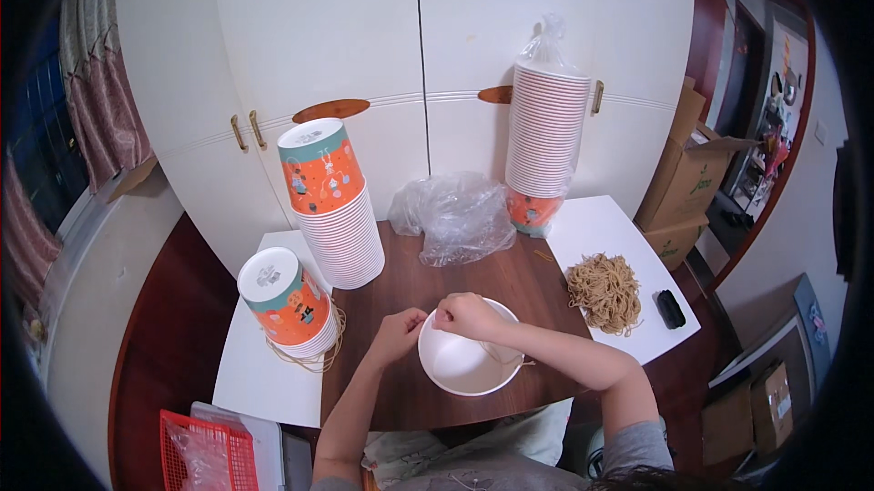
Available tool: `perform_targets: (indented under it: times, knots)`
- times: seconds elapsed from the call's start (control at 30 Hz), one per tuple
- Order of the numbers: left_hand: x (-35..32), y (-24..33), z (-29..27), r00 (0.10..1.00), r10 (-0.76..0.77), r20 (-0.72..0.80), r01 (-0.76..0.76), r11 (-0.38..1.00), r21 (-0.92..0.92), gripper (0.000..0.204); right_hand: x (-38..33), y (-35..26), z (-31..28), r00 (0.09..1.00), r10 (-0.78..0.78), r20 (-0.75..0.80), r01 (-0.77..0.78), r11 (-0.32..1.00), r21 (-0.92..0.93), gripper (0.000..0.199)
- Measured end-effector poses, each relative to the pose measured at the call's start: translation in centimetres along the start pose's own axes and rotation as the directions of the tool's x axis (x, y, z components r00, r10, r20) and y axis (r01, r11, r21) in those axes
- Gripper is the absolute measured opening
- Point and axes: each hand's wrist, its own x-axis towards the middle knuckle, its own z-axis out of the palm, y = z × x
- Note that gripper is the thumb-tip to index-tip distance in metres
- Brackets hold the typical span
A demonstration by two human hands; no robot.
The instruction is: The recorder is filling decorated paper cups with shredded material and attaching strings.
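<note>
A white paper bucket (pixel 464 365) rests on the brown table in front of me, its open mouth facing me. My left hand (pixel 398 336) is at its upper left rim, fingertips pinched together. Across the mouth reaches my right hand (pixel 469 316), its fingers closed by the same stretch of rim; whatever lies between the fingertips is too small to make out. A thin tan cord (pixel 526 363) shows at the bucket's right side, with a short end outside the rim. Part of the bucket's far rim is hidden behind the right hand.
Upside-down stacks of orange and teal buckets (pixel 320 172) (pixel 289 309) stand left, cords around the shorter one. Behind are crumpled clear plastic (pixel 455 218) and a bagged bucket stack (pixel 548 127). On the right lie a tan cord pile (pixel 604 293) and a black object (pixel 670 309).
</note>
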Motion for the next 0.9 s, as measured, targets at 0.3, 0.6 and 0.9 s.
perform_targets:
  times: [0.3,0.6,0.9]
  knots:
    - [-3.3,0.4,1.6,0.987,-0.146,0.067,0.160,0.866,-0.473,0.008,-0.9,0.2,-2.5,0.913,-0.121,0.390,0.169,0.982,-0.089,0.024]
    - [-3.5,4.2,-1.5,0.998,0.048,-0.049,-0.061,0.288,-0.956,0.005,-1.8,0.7,-5.4,0.940,-0.106,0.323,0.079,0.992,0.096,0.019]
    - [-0.4,4.4,0.9,0.990,-0.088,0.108,0.139,0.659,-0.739,0.019,-1.0,-1.8,-7.0,0.958,-0.245,0.149,0.170,0.904,0.392,0.011]
